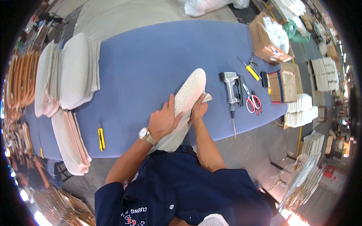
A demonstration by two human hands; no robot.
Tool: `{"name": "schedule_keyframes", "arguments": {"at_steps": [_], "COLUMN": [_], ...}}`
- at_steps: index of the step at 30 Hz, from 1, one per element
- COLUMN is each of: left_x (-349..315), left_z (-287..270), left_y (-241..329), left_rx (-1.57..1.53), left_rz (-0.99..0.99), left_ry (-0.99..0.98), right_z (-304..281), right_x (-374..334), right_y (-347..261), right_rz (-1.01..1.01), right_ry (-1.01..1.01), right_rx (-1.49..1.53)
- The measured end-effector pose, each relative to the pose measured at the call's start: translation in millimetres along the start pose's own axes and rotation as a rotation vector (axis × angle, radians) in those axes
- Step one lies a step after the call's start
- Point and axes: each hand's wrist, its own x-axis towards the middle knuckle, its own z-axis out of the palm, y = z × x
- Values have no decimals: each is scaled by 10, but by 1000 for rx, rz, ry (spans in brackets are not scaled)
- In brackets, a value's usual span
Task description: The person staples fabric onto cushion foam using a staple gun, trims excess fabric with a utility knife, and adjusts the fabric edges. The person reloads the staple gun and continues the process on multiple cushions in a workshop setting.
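A long, rounded pad covered in light grey-beige fabric point(191, 86) stands tilted on edge over the blue table, its near end against my body. My left hand point(164, 117) lies along the pad's left face, fingers stretched out and thumb apart. On the opposite side my right hand point(198, 109) has its fingers closed on the fabric edge, where a loose flap point(206, 98) sticks out. What lies under the right fingers is partly hidden. Right of the pad are a silver staple gun point(230, 88) with an air hose fitting and red-handled scissors point(252, 101).
Stacked fabric-covered pads point(77, 75) fill the table's left side, near yellow-handled cutters point(101, 137). At the right lie a yellow-handled tool point(252, 72) and a small brown box point(283, 86). A cardboard box point(266, 45) with white contents stands at the far right corner.
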Motion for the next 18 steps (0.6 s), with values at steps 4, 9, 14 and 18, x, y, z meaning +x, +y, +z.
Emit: {"name": "schedule_keyframes", "arguments": {"at_steps": [4,9,14,18], "left_x": [879,1938,1658,321], "left_z": [-19,-119,-63,-10], "left_y": [163,424,91,-534], "left_rx": [22,35,-5,-110], "left_rz": [57,95,76,9], "left_ry": [27,-112,13,72], "right_z": [-37,44,69,134], "right_x": [-218,-174,-174,-149], "right_y": [-292,-199,-208,-127], "right_rz": [6,-2,-80,-101], "right_ry": [-8,56,85,81], "right_rx": [143,29,19,14]}}
